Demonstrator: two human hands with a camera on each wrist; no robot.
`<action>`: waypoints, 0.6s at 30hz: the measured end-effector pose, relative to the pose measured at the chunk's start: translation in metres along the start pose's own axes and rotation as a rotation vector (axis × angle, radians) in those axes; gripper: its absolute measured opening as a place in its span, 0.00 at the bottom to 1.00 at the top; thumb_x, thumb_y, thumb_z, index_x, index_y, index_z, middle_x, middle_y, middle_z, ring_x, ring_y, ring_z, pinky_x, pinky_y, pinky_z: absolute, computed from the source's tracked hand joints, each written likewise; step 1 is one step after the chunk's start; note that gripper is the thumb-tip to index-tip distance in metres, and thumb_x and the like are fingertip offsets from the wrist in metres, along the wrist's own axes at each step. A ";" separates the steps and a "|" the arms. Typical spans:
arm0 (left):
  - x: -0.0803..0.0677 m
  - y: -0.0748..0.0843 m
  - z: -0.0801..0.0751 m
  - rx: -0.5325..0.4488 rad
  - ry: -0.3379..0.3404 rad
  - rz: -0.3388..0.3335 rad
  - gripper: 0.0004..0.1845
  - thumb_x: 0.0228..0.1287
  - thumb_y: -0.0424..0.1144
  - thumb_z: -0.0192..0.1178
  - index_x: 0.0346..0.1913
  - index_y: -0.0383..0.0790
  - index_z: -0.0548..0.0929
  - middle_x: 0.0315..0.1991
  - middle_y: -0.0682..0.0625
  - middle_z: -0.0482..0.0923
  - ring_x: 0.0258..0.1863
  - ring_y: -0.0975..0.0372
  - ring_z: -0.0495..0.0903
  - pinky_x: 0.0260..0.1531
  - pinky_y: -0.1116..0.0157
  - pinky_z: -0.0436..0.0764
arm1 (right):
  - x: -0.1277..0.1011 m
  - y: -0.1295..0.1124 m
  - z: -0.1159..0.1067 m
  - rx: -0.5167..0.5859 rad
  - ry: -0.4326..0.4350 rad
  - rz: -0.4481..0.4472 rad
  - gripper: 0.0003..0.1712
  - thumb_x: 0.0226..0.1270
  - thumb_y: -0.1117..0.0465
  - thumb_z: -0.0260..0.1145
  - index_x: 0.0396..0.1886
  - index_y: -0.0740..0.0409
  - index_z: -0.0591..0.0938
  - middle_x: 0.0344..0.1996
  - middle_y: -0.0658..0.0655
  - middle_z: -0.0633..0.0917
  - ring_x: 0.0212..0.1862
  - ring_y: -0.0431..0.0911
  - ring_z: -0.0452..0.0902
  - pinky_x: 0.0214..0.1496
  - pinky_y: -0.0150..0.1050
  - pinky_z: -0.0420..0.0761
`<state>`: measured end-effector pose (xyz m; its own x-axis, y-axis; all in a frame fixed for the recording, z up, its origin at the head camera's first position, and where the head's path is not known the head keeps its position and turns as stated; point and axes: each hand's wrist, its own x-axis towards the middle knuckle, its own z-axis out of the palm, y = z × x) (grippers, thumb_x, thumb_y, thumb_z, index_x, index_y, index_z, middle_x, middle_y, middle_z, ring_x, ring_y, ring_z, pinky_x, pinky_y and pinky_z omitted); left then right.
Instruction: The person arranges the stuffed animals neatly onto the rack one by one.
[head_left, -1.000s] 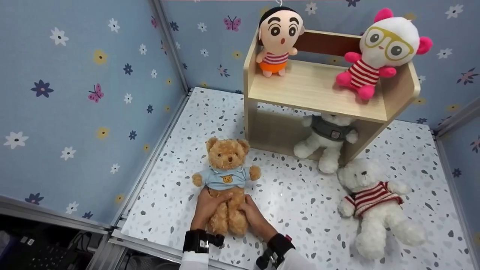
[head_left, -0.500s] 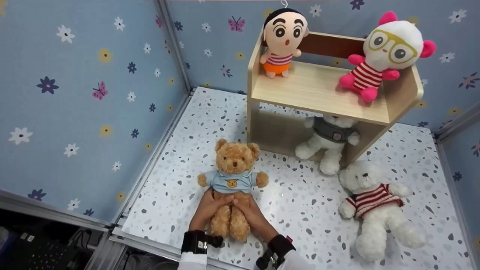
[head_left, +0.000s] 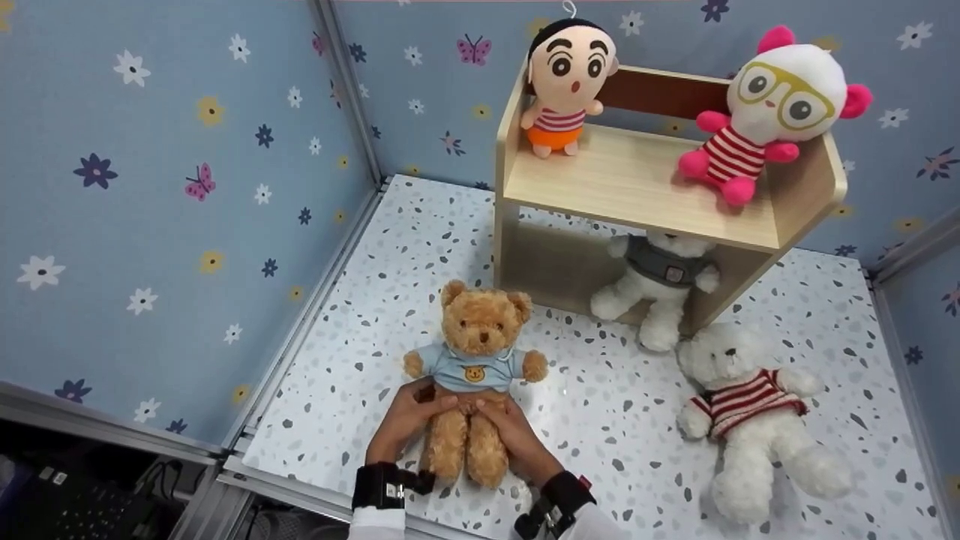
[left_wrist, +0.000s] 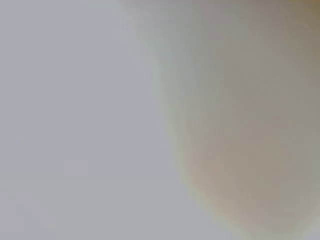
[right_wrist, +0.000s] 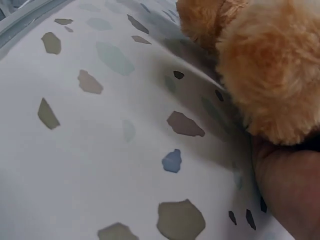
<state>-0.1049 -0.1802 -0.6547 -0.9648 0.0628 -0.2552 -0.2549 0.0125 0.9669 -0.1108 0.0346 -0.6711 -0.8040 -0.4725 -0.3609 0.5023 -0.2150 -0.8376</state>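
Left wrist view blurred; brown bear (right_wrist: 272, 75) cropped in right wrist view.

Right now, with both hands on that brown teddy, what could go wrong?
The left hand and right hand grip the brown teddy low, around its hips, so its unsupported head might flop if lifted. The teddy's head is near the shelf; pushing forward could bump it. Up there, the pink-eared toy leans sideways, so a knock might topple it.
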 end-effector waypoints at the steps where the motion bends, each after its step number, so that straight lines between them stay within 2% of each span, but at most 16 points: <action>1: 0.000 0.000 -0.001 0.005 -0.002 -0.002 0.24 0.62 0.42 0.74 0.57 0.33 0.83 0.46 0.45 0.86 0.44 0.59 0.85 0.47 0.64 0.83 | -0.001 0.000 -0.001 0.016 0.006 0.009 0.24 0.77 0.49 0.62 0.65 0.51 0.73 0.57 0.53 0.84 0.57 0.47 0.83 0.60 0.40 0.82; 4: -0.001 0.001 -0.003 0.018 -0.002 0.001 0.19 0.61 0.41 0.74 0.51 0.34 0.84 0.40 0.49 0.85 0.39 0.60 0.84 0.42 0.65 0.82 | -0.002 0.000 -0.002 0.038 0.012 0.013 0.25 0.76 0.48 0.62 0.66 0.51 0.71 0.56 0.54 0.84 0.56 0.47 0.84 0.60 0.40 0.82; 8: -0.002 -0.002 -0.005 0.036 0.017 0.012 0.12 0.60 0.40 0.75 0.38 0.37 0.83 0.30 0.53 0.79 0.30 0.64 0.78 0.33 0.67 0.78 | -0.003 0.001 -0.004 0.036 0.012 0.007 0.24 0.76 0.49 0.63 0.65 0.53 0.71 0.56 0.52 0.84 0.56 0.45 0.83 0.60 0.39 0.82; 11: -0.001 -0.003 -0.006 0.030 0.015 0.016 0.11 0.61 0.40 0.73 0.36 0.37 0.83 0.29 0.53 0.78 0.28 0.64 0.77 0.33 0.67 0.77 | -0.004 0.001 -0.005 0.049 0.015 0.015 0.24 0.76 0.49 0.63 0.63 0.53 0.71 0.55 0.51 0.84 0.56 0.44 0.83 0.60 0.38 0.82; 14: -0.001 -0.004 -0.006 -0.005 -0.007 0.007 0.12 0.64 0.40 0.71 0.44 0.35 0.86 0.35 0.53 0.84 0.35 0.63 0.82 0.40 0.66 0.81 | -0.005 0.000 -0.005 0.073 0.018 0.028 0.24 0.75 0.49 0.64 0.63 0.52 0.71 0.54 0.51 0.84 0.55 0.44 0.84 0.59 0.39 0.83; 18: -0.002 -0.003 -0.005 -0.033 -0.024 -0.002 0.19 0.67 0.40 0.69 0.56 0.34 0.85 0.44 0.52 0.88 0.44 0.62 0.85 0.48 0.65 0.82 | -0.005 0.001 -0.006 0.078 0.023 0.031 0.24 0.75 0.48 0.64 0.63 0.53 0.72 0.53 0.52 0.85 0.54 0.45 0.84 0.58 0.40 0.83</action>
<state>-0.1029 -0.1856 -0.6575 -0.9627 0.0868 -0.2562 -0.2587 -0.0198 0.9657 -0.1082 0.0419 -0.6721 -0.7946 -0.4602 -0.3961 0.5492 -0.2666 -0.7920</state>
